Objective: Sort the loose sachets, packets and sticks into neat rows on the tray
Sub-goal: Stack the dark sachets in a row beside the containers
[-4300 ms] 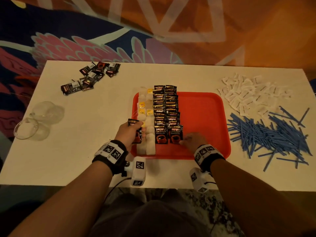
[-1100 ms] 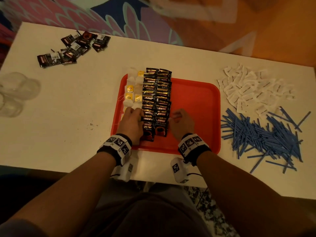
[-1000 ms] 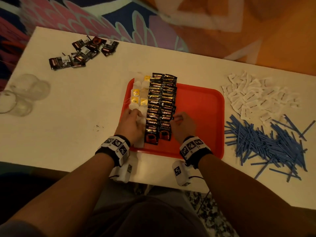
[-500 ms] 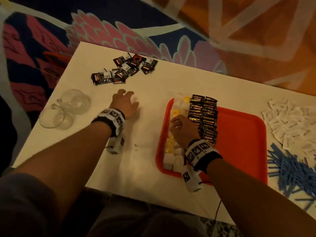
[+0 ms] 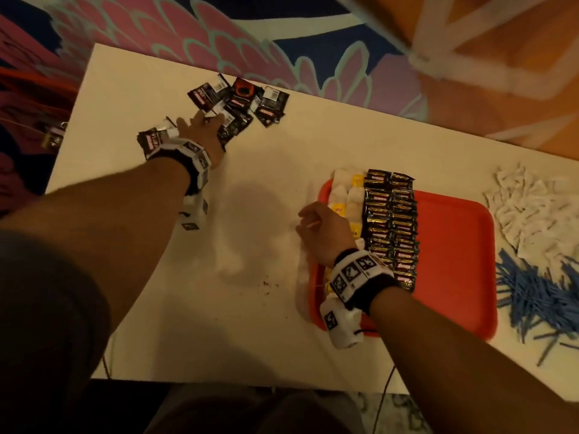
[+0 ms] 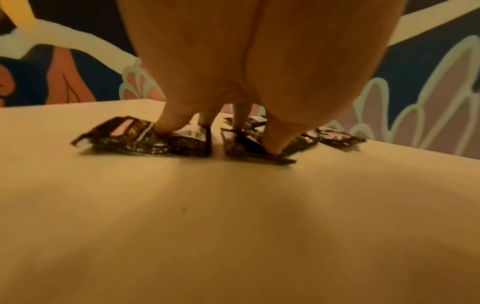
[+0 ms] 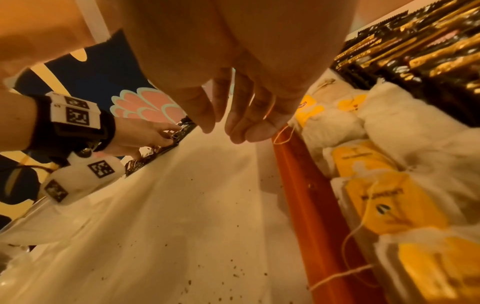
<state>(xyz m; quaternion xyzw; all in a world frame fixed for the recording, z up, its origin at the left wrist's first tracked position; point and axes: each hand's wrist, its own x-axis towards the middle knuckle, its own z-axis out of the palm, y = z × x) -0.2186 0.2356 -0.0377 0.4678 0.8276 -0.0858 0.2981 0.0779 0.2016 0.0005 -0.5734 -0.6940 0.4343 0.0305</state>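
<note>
— Sachets, dark loose ones, lie near the table's far left corner; from above, the left hand presses spread fingers on them. The right hand hovers at the tray's left rim.

— Wrist views?

— Left: straight fingertips pin overlapping packets; dragging could scatter them. Right: loosely curled fingers, holding nothing, could snag the teabag strings.
</note>
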